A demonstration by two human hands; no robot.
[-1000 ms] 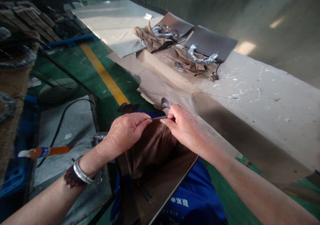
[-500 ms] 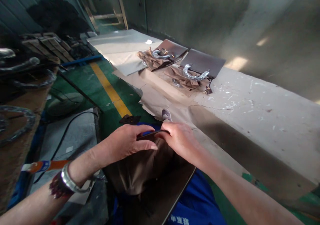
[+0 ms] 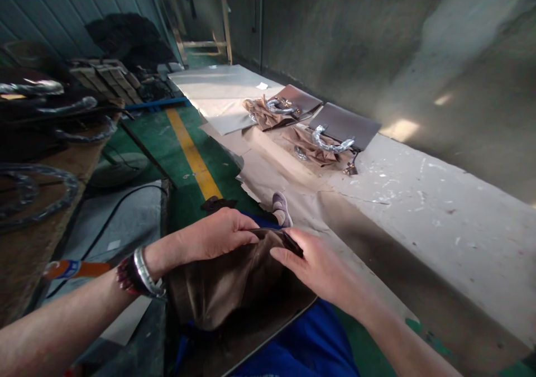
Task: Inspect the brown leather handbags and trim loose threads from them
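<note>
A brown bag (image 3: 226,287) with a dark opening edge lies across my lap on a blue apron (image 3: 318,338). My left hand (image 3: 218,234) pinches its upper edge between thumb and fingers. Just to the right, my right hand (image 3: 310,257) grips the same edge, its thumb on the near side and its fingers on the far side. The fabric hangs in folds below both hands. What lies inside the bag is hidden.
On the paper-covered table (image 3: 419,198) ahead lie two more brown bags (image 3: 266,111) with plastic-wrapped handles (image 3: 330,142). At left stand a workbench (image 3: 84,170) with wrapped handles and an orange bottle (image 3: 79,269). A yellow line (image 3: 192,153) crosses the green floor.
My right hand has moved right and slightly down along the bag's edge. The left thumb has closed against the edge. The whole view has shifted, showing more of the far wall.
</note>
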